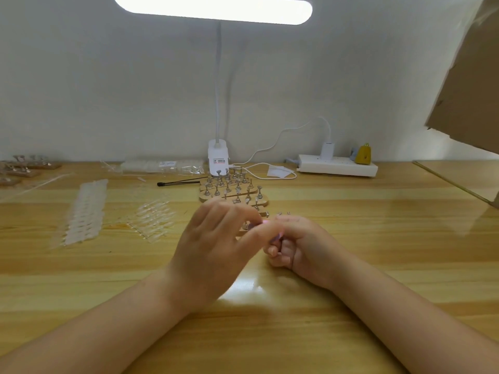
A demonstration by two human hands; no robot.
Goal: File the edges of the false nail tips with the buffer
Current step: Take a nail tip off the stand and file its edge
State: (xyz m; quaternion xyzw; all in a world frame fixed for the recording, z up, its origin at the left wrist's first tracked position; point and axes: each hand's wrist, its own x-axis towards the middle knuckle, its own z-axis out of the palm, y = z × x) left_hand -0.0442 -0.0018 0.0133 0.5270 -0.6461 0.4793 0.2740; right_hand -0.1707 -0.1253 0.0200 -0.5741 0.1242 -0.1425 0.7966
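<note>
Both hands meet over the middle of the wooden table (351,238). The left hand (213,247) has its thumb and forefinger pinched together at something tiny, too blurred to make out, though a false nail tip seems likely. The right hand (299,244) is curled into a fist around a pale pink buffer (275,237), only a sliver of which pokes out between the fingers, right at the left fingertips.

More false nail tips (83,211) lie in clear strips well off to the left, with a second looser bunch (151,220) beside them. Just behind the hands sit wooden stands with little metal nail holders (232,190); one stand is partly hidden by the hands.

As for writing: the white lamp base (218,157) at the wall has a label with red and dark print, way too small to read. A clear box (162,166) left of it has a label too, also unreadable. Black tweezers (181,182) lie in front of that box. A white power strip (337,167) with a charger plugged in sits on the right, with a small yellow figure (363,154) behind it, and some cardboard (469,85) hangs in at the top right corner.
</note>
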